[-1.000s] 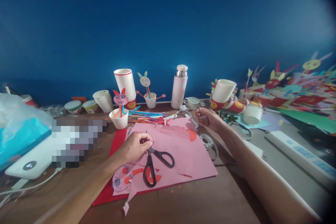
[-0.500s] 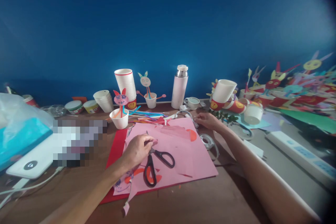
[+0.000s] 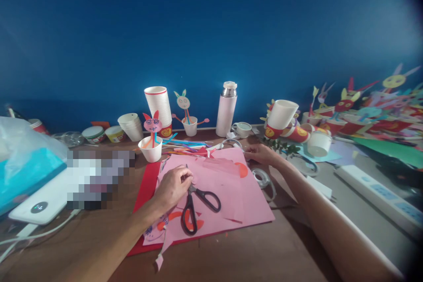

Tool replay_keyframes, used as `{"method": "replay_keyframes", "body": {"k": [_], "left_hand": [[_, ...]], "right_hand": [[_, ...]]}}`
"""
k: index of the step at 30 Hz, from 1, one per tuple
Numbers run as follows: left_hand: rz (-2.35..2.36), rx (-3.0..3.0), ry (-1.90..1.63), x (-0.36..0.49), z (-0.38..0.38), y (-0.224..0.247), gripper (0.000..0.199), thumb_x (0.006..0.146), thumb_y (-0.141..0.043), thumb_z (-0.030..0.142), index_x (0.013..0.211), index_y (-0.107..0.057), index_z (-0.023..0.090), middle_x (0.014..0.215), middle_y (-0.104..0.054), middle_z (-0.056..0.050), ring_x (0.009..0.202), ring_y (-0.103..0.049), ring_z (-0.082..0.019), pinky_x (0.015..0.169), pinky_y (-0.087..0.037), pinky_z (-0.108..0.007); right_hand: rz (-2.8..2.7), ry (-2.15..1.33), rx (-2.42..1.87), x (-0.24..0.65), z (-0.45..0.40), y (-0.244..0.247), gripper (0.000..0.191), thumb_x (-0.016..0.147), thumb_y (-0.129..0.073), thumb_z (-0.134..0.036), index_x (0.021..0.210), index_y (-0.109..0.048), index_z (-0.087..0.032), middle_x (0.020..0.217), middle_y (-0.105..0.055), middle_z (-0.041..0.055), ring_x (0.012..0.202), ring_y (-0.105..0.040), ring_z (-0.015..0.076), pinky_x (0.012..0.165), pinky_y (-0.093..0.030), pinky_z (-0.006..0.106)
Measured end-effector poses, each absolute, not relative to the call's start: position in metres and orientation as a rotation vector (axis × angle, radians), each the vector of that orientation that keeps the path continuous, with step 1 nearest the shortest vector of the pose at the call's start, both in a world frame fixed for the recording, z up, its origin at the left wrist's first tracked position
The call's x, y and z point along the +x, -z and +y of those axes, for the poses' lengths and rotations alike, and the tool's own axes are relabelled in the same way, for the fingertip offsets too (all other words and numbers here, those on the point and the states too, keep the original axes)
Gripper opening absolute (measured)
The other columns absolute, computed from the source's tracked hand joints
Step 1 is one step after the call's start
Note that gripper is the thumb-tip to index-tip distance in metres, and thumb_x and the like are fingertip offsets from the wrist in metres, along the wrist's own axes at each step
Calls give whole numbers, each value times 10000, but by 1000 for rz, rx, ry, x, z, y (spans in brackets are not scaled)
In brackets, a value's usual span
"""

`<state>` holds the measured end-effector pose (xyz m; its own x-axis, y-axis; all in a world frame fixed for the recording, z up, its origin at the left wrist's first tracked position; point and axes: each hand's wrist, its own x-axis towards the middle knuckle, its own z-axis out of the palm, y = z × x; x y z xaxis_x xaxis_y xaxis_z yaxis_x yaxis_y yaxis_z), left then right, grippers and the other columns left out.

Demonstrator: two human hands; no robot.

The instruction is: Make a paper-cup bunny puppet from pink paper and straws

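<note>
My left hand (image 3: 175,184) is over the pink paper (image 3: 254,202), its fingers pinched on a small pink paper piece (image 3: 194,179). Black-handled scissors (image 3: 208,198) lie spread just beside those fingers, their blades partly covered by the hand. Off the paper's far right corner, my right hand (image 3: 262,155) is low at the table with fingertips drawn together; what they grip is too small to make out. Close to it are a grey cable (image 3: 230,142) and a roll of clear tape (image 3: 261,178). Orange paper scraps (image 3: 194,225) sit by the scissor handles.
A paper cup with a pink face figure (image 3: 151,151) stands behind the paper, near stacked cups (image 3: 157,103) and a pink thermos (image 3: 226,114). Pipe cleaners (image 3: 185,144) lie between. At left is a white power bank (image 3: 42,205); at right, a power strip (image 3: 380,194).
My right fingertips have dropped slightly and closed in at the paper's far right corner. My left hand has turned a little, so less of the pink piece shows.
</note>
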<state>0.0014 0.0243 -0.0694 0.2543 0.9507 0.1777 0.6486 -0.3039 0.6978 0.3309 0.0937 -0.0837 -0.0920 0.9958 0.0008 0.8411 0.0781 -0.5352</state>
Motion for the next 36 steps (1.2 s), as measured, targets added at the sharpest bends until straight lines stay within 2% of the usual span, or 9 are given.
{"method": "replay_keyframes", "body": {"k": [6, 12, 17, 21, 26, 29, 32, 36], "left_hand": [[1405, 2069, -915, -1, 27, 71, 122, 726, -486, 218, 660, -587, 211, 670, -563, 8, 592, -485, -131, 580, -340, -233], [1304, 1988, -996, 2, 21, 63, 136, 746, -472, 232, 686, -591, 205, 684, -575, 3, 622, -504, -140, 609, -366, -233], [1297, 1928, -1042, 5, 16, 55, 138, 749, -486, 245, 691, -598, 189, 671, -583, 4, 617, -513, -132, 598, -377, -221], [1252, 1829, -1060, 8, 12, 52, 182, 771, -491, 298, 689, -597, 173, 632, -571, 8, 595, -515, -120, 568, -380, -216], [1153, 1378, -957, 11, 11, 55, 305, 763, -511, 417, 872, -599, 147, 664, -576, -16, 532, -531, -118, 453, -376, -215], [1062, 1225, -960, 11, 13, 57, 355, 741, -549, 419, 984, -566, 159, 713, -586, -17, 512, -531, -105, 436, -374, -207], [978, 1161, -971, 11, 15, 59, 288, 718, -595, 386, 896, -581, 161, 684, -574, 3, 514, -521, -91, 470, -387, -205], [909, 1150, -949, 12, 13, 60, 211, 716, -611, 351, 779, -593, 150, 640, -572, -1, 592, -550, -120, 558, -410, -229]], "right_hand": [[-2047, -442, -1939, 325, 95, 80, 235, 647, -566, -401, 634, -640, -178, 573, -605, -14, 545, -516, 117, 479, -314, 196], [-2058, -285, -2069, 326, 95, 76, 180, 621, -588, -343, 541, -624, -186, 546, -592, 12, 519, -508, 128, 466, -274, 217], [-1981, -161, -2179, 339, 90, 53, 222, 630, -587, -363, 506, -611, -181, 521, -576, 37, 498, -511, 147, 455, -263, 231], [-1781, -60, -2127, 329, 83, 34, 322, 703, -515, -444, 564, -610, -170, 523, -555, 38, 505, -498, 145, 445, -258, 230], [-1785, -844, -1493, 262, 61, 32, 243, 725, -533, -398, 751, -625, -174, 544, -514, -32, 457, -413, 78, 435, -283, 193], [-1792, -1043, -1246, 217, 41, 43, 168, 711, -567, -335, 752, -622, -183, 599, -530, -33, 507, -438, 76, 464, -317, 181], [-1811, -1086, -1171, 190, 25, 56, 117, 699, -592, -314, 750, -630, -216, 675, -581, -29, 592, -496, 99, 515, -362, 189], [-1844, -1170, -1129, 185, 17, 59, 131, 736, -564, -338, 729, -634, -227, 669, -586, -34, 574, -486, 93, 522, -371, 189]]}}
